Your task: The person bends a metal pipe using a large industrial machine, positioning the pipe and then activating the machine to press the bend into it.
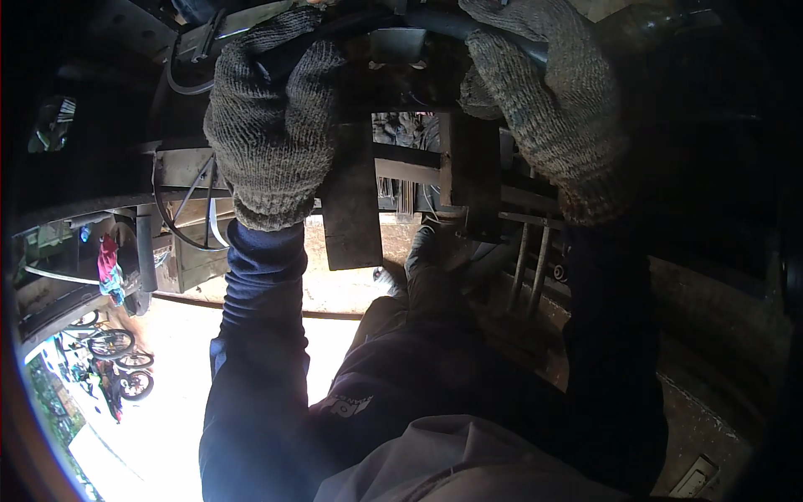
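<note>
Both my hands wear grey knit work gloves and are raised to the top of the view. My left hand [272, 125] is closed around the left part of a dark, curved tube [443, 23]. Farther right, my right hand [565, 109] wraps the same tube, fingers bent over it. The tube arcs from one glove to the other; its exact kind is hard to make out in the shade. Just beneath its middle sits a small grey metal bracket [397, 46]. Two dark flat plates, a left one [354, 201] and a right one [473, 171], hang below, between my forearms.
Dark metal framework surrounds my hands. A thin cable [171, 71] loops beside my left glove. A spoked wheel-like ring [171, 209] and a red cloth [109, 259] are at the left. Several bicycles [113, 345] stand on bright ground at lower left. Metal bars [529, 263] stand at right.
</note>
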`<state>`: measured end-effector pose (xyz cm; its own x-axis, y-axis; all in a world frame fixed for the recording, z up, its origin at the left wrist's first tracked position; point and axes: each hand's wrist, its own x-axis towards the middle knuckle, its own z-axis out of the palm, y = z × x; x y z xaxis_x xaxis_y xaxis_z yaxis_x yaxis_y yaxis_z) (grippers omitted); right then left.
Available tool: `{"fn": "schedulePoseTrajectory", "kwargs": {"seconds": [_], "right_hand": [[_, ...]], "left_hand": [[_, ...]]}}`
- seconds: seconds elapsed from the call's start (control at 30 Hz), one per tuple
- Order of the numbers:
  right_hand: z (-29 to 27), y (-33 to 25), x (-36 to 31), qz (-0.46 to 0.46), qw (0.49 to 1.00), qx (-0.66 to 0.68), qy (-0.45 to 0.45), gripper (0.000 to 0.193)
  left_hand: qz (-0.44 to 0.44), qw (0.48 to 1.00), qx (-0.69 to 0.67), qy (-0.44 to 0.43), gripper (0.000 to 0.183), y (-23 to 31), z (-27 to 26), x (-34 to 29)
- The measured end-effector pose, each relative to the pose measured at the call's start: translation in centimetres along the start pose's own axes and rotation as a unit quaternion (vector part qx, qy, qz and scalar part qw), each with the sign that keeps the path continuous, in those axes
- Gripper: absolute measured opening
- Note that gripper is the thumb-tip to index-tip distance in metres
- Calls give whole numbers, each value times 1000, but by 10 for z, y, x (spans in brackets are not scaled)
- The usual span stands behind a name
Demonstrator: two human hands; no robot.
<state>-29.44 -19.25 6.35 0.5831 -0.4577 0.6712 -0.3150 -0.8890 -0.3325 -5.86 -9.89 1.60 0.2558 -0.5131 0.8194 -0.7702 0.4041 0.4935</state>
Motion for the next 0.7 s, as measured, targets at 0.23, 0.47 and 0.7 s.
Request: {"fn": "schedulePoseTrajectory", "kwargs": {"seconds": [0.23,0.47,0.7], "right_hand": [[1,1,0,-4,1000,-5,-3,34],[0,2,0,-2,1000,-12,-2,34],[-1,0,1,-1,1000,-16,-1,33]], "left_hand": [[-9,1000,8,1,35,-2,1,-1],[-12,1000,4,-2,36,1,3,2],[-18,999,27,-15,34,3,0,2]]}}
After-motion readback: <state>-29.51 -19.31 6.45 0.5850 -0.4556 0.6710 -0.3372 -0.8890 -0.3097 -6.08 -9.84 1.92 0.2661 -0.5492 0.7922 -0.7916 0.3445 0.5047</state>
